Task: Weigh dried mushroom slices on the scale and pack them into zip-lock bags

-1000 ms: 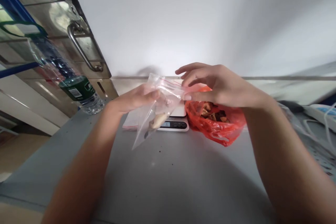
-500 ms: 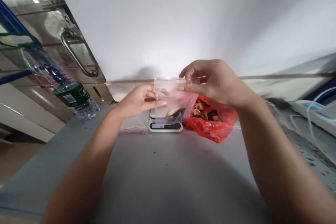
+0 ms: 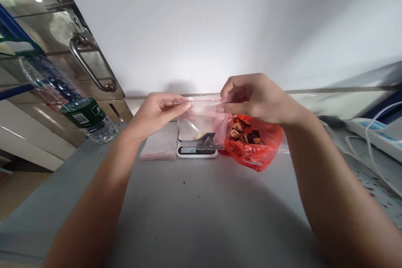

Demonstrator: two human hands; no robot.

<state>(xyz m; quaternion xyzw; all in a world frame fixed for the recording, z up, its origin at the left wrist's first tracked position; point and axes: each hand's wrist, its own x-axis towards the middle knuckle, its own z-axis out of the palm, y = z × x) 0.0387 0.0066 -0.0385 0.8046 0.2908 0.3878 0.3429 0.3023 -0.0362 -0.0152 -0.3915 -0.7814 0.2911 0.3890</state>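
A clear zip bag (image 3: 201,119) with a red line along its top hangs between my two hands. Pale and dark dried pieces (image 3: 205,139) lie at its bottom. My left hand (image 3: 160,111) pinches the bag's top left corner, thumb in front. At the top right, my right hand (image 3: 251,96) pinches the same edge between thumb and fingers. Behind and below the bag is a white digital scale (image 3: 197,155), its platform mostly hidden; its display digits are too small to read. Beside it, a red plastic bag (image 3: 260,153) sits open with brown dried pieces (image 3: 243,132) inside.
A stack of flat zip bags (image 3: 158,146) lies left of the scale. A large plastic bottle (image 3: 83,113) stands on the table's left side, near a metal door handle (image 3: 89,65). White cables (image 3: 370,150) and a white device (image 3: 377,132) are at the right. A white wall rises behind.
My left hand has moved up from the bag's side to its top left corner. The bag's top edge now stretches straighter between both hands; my right hand has shifted only slightly.
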